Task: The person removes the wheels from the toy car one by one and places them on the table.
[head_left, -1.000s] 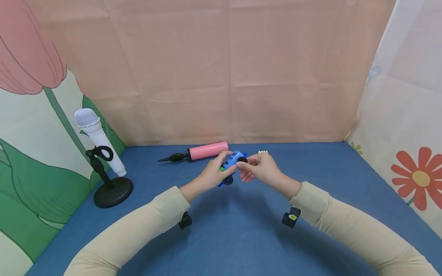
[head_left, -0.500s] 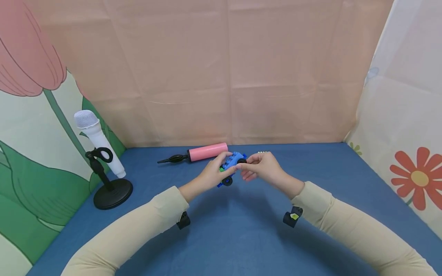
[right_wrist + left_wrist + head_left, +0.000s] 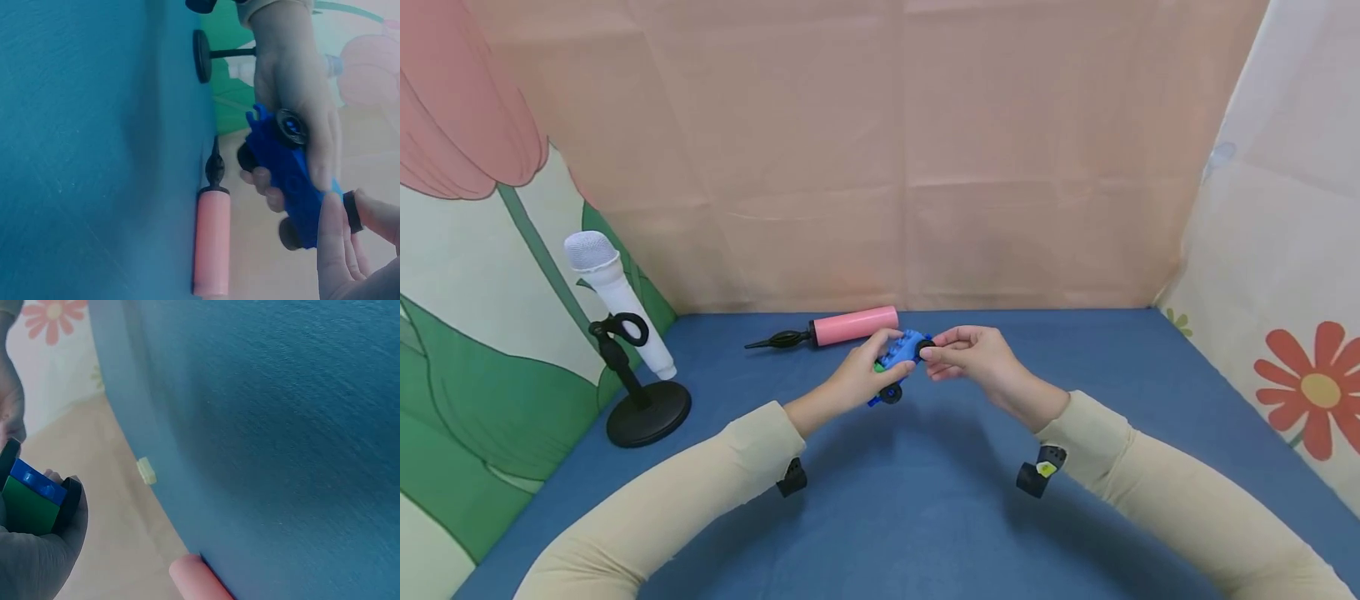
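A blue toy car (image 3: 904, 347) with black wheels is held up above the blue table. My left hand (image 3: 856, 377) grips its body, thumb on the near side and fingers on the far side. At the car's right end, my right hand (image 3: 981, 360) pinches a black wheel (image 3: 353, 212) between thumb and fingers. The right wrist view shows the smooth blue underside (image 3: 290, 172) and the other wheels. A green part (image 3: 28, 511) of the car shows in the left wrist view, beside my left palm.
A pink hand pump (image 3: 856, 325) with a black nozzle lies at the table's back. On the left, a white microphone (image 3: 617, 292) leans in a black stand (image 3: 649, 414). A small pale yellow block (image 3: 146, 470) lies near the back edge.
My right hand has shifted slightly right, and its fingers have changed position around the wheel. The pale block has become hidden behind that hand in the head view. My left hand keeps its grip.
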### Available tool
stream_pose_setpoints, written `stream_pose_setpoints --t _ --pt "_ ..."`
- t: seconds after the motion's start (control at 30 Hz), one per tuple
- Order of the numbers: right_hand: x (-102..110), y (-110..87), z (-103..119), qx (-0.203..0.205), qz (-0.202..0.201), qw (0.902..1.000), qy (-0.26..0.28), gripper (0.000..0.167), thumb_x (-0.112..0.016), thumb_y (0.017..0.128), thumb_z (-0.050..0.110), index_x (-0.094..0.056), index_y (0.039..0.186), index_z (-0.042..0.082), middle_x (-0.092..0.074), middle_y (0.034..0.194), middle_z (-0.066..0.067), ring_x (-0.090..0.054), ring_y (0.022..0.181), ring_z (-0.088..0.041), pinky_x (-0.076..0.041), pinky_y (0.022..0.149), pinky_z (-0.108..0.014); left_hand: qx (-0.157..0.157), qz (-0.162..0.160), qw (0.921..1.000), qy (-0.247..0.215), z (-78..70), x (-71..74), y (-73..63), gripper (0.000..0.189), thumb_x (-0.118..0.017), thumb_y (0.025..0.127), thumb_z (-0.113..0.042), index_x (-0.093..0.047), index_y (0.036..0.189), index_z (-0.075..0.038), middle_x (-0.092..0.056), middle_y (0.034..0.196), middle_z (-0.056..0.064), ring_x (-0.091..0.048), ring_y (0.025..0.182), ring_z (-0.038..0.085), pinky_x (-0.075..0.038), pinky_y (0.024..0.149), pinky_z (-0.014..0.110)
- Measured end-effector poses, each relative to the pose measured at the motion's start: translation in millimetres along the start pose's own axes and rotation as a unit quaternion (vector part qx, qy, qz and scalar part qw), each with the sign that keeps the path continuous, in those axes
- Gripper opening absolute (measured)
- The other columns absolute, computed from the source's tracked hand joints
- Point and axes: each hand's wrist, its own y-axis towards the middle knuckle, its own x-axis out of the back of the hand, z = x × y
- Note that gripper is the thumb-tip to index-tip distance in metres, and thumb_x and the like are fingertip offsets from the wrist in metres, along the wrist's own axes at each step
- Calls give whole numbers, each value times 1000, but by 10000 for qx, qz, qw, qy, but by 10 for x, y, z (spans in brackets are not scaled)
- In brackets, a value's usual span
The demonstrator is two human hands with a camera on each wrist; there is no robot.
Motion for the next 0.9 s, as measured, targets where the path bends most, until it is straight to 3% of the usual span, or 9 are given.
stream_pose_setpoints --t 0.2,0.3,0.5,0.7,0.9 --pt "126 -47 19 -20 -37 9997 -257 35 -68 91 15 -62 119 -5 -72 101 -14 -73 82 -20 -56 84 -38 440 55 9987 -259 88 3 -49 57 -59 96 -40 -36 143 -18 -60 130 13 -62 108 25 -54 85 44" --pt "196 -52 -12 -99 -6 9993 -366 36 -66 93 14 -61 123 -5 -69 112 -19 -73 84 -18 -56 85 -35 674 -8 9971 -350 169 16 -91 57 -59 95 -42 -36 144 -21 -63 126 10 -62 106 23 -53 80 40" --pt "309 3 -75 -309 -17 9993 -222 38 -64 93 12 -59 126 -6 -62 126 -23 -71 84 -13 -56 84 -29 779 -43 9956 -517 228 80 -168 56 -59 95 -41 -37 143 -22 -66 122 6 -63 105 21 -51 79 37" --pt "359 108 -122 -483 -187 9987 -33 38 -66 92 11 -60 127 -4 -64 125 -19 -70 81 -10 -56 80 -26 859 59 9945 -599 228 86 -242 58 -59 95 -43 -35 144 -21 -64 126 7 -63 107 24 -52 79 37" --pt "396 234 -135 -692 -396 9967 143 36 -64 93 11 -60 126 -4 -70 112 -16 -70 76 -11 -57 76 -26 742 3 9949 -685 218 131 -248 55 -59 95 -42 -38 141 -20 -67 119 6 -63 105 21 -51 80 35"
